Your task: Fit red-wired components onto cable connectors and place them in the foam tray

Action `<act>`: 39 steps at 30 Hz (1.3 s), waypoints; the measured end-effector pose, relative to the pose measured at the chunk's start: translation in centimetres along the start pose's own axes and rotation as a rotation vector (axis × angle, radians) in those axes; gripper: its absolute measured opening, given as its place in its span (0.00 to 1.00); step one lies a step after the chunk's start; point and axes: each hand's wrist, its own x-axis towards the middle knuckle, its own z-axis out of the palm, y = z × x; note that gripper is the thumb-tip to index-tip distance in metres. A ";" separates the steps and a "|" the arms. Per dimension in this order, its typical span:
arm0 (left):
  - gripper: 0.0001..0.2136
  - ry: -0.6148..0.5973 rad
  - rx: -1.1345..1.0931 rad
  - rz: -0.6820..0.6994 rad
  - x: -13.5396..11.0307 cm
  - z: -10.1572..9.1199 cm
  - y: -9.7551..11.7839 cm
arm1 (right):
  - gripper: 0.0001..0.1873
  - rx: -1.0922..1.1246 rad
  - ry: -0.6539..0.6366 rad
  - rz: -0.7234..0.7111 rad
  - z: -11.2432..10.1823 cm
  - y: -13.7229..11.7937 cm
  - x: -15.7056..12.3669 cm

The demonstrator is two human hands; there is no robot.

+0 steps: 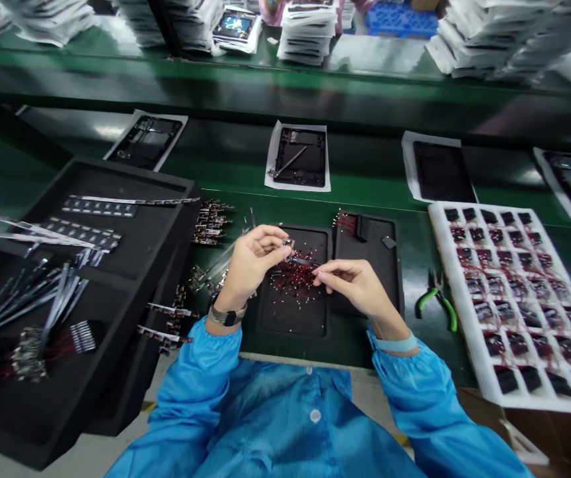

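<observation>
Under the two hands, a shallow black tray (293, 324) is filled at its middle with a tangle of red wires (293, 284). Above this tangle, a small metallic part (289, 243) is clamped between the thumb and fingers of the left hand (260, 259). The thumb and forefinger of the right hand (348, 282) are held together at the tangle's right side; whether a wire end is pinched there cannot be told. In the second black tray (368, 262), a bundle of red leads (345, 222), a dark block (362, 228) and a small grey square (389, 242) are held. Rows of dark parts with red wires are seated in the white compartmented tray (524, 399). Ribbon strips (66, 292) are heaped in the large black tray (131, 265), which is cut off at the left edge.

The second tray's lower part is partly covered by the right hand, and the clear strips (223, 259) by the left wrist are hard to make out. Green-handled pliers (435, 292) are laid between the second tray and the white one, with green bench (417, 352) around them; a narrow strip is left along the near edge.
</observation>
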 end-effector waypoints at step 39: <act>0.08 -0.423 0.439 -0.120 -0.6 1.2 0.0 | 0.12 -0.160 -0.156 0.075 0.0 -1.0 -0.3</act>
